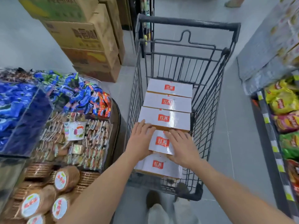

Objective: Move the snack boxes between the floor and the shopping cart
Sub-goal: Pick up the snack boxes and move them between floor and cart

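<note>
Head view: I note left hand [142, 139] and right hand [181, 147], fingers straight, pressing a white snack box [159, 143] toward the shopping cart's [208, 94] near end.

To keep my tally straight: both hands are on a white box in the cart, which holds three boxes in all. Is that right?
Not quite: the head view shows five boxes in the cart, not three. The left hand and right hand do rest on one white box.
</note>
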A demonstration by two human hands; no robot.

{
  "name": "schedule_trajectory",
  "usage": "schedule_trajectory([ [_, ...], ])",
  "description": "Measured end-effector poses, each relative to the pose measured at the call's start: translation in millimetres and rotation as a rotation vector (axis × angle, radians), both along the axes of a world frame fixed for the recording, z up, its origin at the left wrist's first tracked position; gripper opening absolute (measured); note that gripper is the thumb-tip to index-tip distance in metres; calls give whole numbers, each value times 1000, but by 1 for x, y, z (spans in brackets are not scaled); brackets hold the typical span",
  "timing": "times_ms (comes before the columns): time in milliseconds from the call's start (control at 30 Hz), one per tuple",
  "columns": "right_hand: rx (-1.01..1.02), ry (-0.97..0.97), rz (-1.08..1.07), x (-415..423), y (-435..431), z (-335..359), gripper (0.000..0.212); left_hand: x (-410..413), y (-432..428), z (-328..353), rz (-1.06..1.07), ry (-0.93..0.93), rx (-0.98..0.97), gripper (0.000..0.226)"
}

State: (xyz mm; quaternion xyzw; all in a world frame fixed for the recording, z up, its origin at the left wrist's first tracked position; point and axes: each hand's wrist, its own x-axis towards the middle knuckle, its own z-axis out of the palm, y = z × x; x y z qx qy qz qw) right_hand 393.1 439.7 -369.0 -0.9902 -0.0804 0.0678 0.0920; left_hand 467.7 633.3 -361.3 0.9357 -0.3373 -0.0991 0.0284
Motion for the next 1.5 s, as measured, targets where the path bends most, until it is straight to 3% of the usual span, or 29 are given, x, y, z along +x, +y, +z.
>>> schedule_trajectory([
  [267, 37, 4, 22, 22, -6, -11, 79, 21, -10, -24, 5, 27, 138, 95],
  [467, 56, -3, 16, 34, -10, 2, 88, 35, -13, -9, -21, 67, 79, 125],
  [633, 67, -18, 50, 49, -11, 26, 85, 35, -6, 14, -27, 28, 97, 117],
  [833, 132, -156, 173, 74, 8, 65, 63, 13, 20, 57, 273, -81, -135, 74],
  [1100, 263, -327, 440, 71, 85, 115, 43, -71, 79, 121, 734, -255, -218, 57],
  [1267, 342, -319, 727, 17, 156, 148, 36, -185, 115, 151, 1027, -460, -206, 47],
  [1500, 439, -264, 1110, -134, 261, 180, 28, -389, 157, 171, 1560, -541, -228, 52],
])
